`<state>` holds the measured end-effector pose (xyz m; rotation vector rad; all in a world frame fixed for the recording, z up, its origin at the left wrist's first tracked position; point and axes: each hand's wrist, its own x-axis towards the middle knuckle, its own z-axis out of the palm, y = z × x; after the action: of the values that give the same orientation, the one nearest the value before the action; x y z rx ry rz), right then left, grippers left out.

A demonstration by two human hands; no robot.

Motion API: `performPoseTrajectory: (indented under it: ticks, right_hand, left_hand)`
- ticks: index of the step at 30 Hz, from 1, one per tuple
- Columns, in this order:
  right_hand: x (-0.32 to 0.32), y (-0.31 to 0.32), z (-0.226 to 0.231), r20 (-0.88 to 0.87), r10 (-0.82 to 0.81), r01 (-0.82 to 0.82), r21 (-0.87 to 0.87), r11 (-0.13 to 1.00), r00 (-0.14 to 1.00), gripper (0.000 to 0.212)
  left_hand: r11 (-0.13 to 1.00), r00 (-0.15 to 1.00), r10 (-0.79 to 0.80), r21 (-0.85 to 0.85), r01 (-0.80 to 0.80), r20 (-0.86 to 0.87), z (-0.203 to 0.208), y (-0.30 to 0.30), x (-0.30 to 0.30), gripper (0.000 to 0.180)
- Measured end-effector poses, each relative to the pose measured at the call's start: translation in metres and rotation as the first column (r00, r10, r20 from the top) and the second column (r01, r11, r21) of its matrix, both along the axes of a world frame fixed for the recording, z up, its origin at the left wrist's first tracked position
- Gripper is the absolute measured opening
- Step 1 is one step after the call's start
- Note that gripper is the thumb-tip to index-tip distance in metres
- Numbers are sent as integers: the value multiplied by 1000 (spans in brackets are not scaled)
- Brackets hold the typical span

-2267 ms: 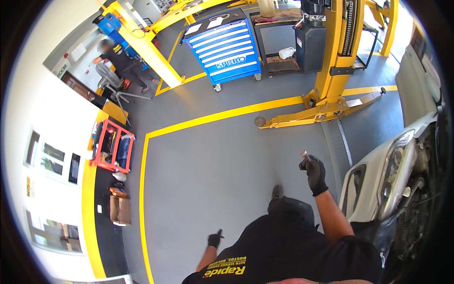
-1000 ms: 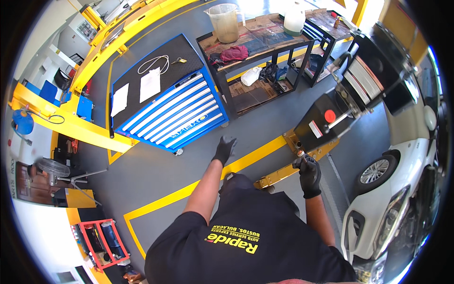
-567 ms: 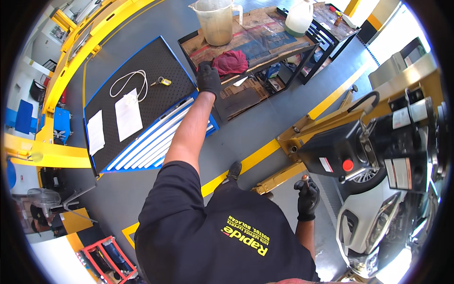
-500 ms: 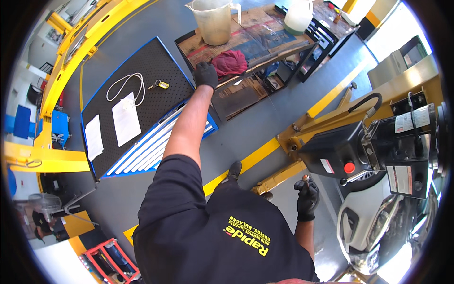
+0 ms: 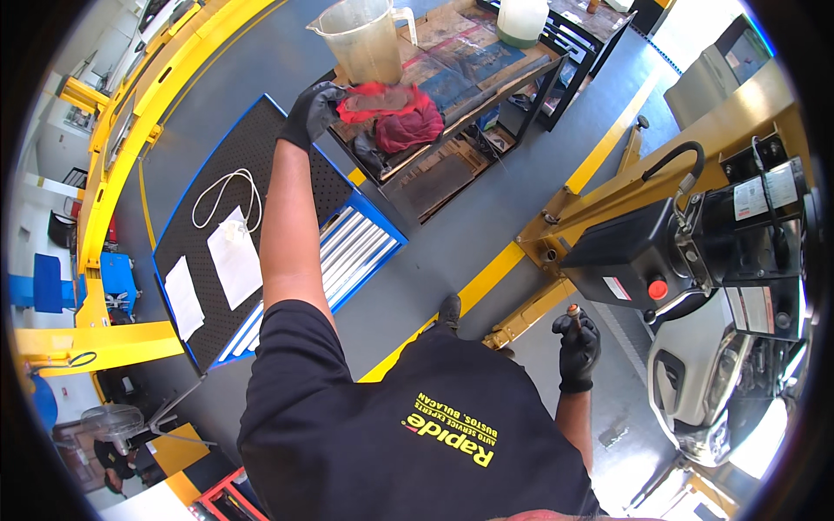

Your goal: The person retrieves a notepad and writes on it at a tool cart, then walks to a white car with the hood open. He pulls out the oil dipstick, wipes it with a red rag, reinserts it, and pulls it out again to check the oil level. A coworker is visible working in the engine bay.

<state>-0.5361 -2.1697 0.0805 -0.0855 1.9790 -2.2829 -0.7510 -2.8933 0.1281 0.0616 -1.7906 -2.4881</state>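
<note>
My left hand (image 5: 311, 115), in a black glove, reaches to the near left corner of a wooden-topped workbench (image 5: 443, 74). Its fingers are closed on the left end of a red rag (image 5: 379, 102) with a brown stain, raised off the bench. Beneath and beside it lies a crumpled dark red cloth (image 5: 414, 128), and a dark cloth-like thing (image 5: 369, 154) rests at the bench edge. Low on the right, my gloved right hand (image 5: 580, 349) grips a small cylindrical part with a copper-brown end (image 5: 572, 310); its exact kind is too small to tell.
A cloudy measuring jug (image 5: 360, 43) and a white jug (image 5: 521, 22) stand on the bench. Left of it, a blue tool cabinet (image 5: 373, 233) carries papers (image 5: 234, 265) and a white cord (image 5: 252, 187). To the right are a black lift power unit (image 5: 621, 252) and a car (image 5: 695, 382).
My left hand has moved left and lifted the red rag from the bench; before, it was a fist beside the cloth. My right hand keeps its small part. The whole view has shifted slightly.
</note>
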Motion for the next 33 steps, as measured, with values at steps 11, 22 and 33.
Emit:
performPoseTrajectory:
  ticks: [11, 22, 33]
  right_hand:
    - [-4, -9, 45, -101, -16, 18, 19, 1000, 995, 38]
    - [-31, -29, 24, -159, 229, -158, 363, 918, 960, 33]
    - [1, -12, 57, -142, 172, -83, 482, 872, 975, 16]
  left_hand:
    - [738, 919, -140, 579, 345, -369, -7, 171, 46, 39]
    - [929, 957, -238, 249, 274, -165, -81, 362, 88, 74]
    - [591, 861, -506, 707, 389, -51, -110, 453, 138, 76]
